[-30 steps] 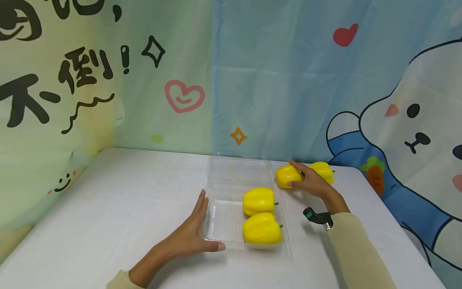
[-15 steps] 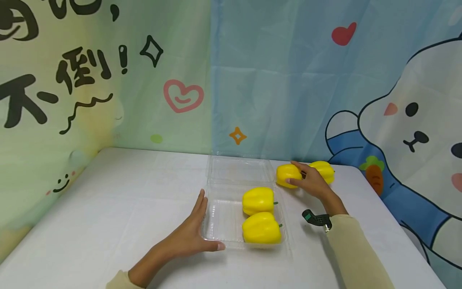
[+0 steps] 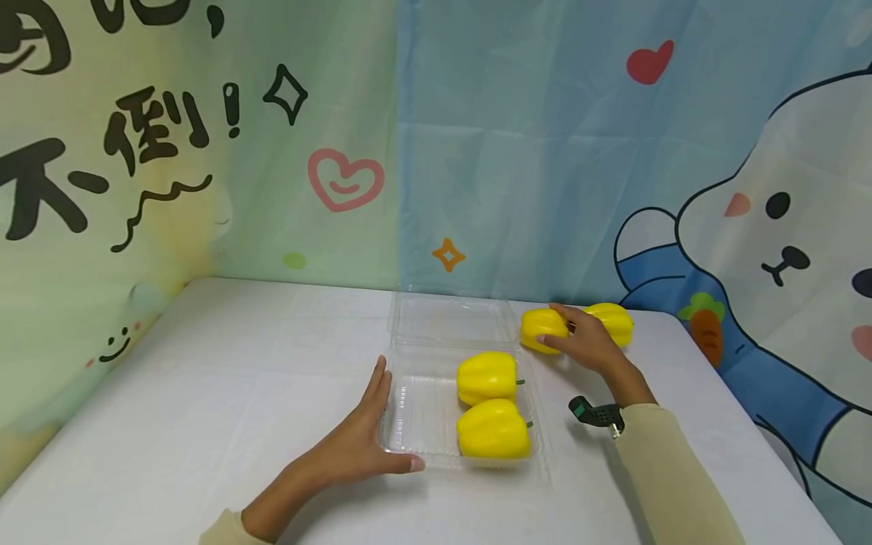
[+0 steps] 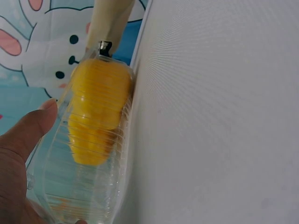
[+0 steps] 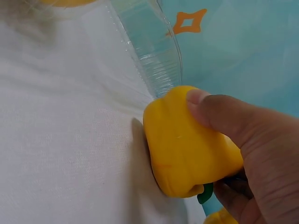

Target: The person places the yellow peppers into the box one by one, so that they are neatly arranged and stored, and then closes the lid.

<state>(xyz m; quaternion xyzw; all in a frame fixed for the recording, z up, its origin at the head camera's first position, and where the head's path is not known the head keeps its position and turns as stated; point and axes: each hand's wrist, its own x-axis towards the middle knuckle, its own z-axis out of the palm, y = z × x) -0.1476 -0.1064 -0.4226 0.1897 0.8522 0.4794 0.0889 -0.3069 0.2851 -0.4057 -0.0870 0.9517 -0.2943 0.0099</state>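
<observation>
My right hand (image 3: 589, 344) grips a yellow bell pepper (image 3: 543, 331) at the back right of the table. In the right wrist view the thumb lies over that pepper's top side, and its green stem (image 5: 205, 192) shows beneath. A clear plastic clamshell box (image 3: 424, 424) lies with its lid (image 3: 453, 319) folded back. In its right half sit two yellow bell peppers, a rear one (image 3: 487, 378) and a front one (image 3: 493, 430). My left hand (image 3: 364, 443) rests at the box's front left corner, fingers straight and thumb spread along the front edge.
Another yellow bell pepper (image 3: 611, 324) lies behind my right hand near the table's back edge. A printed cloth backdrop (image 3: 518, 151) rises behind the white table (image 3: 225, 401). A dark wrist-worn device (image 3: 596, 413) sticks out from the right sleeve.
Both hands and all the peppers stay in nearly the same places. Only a slight shift of the head view shows.
</observation>
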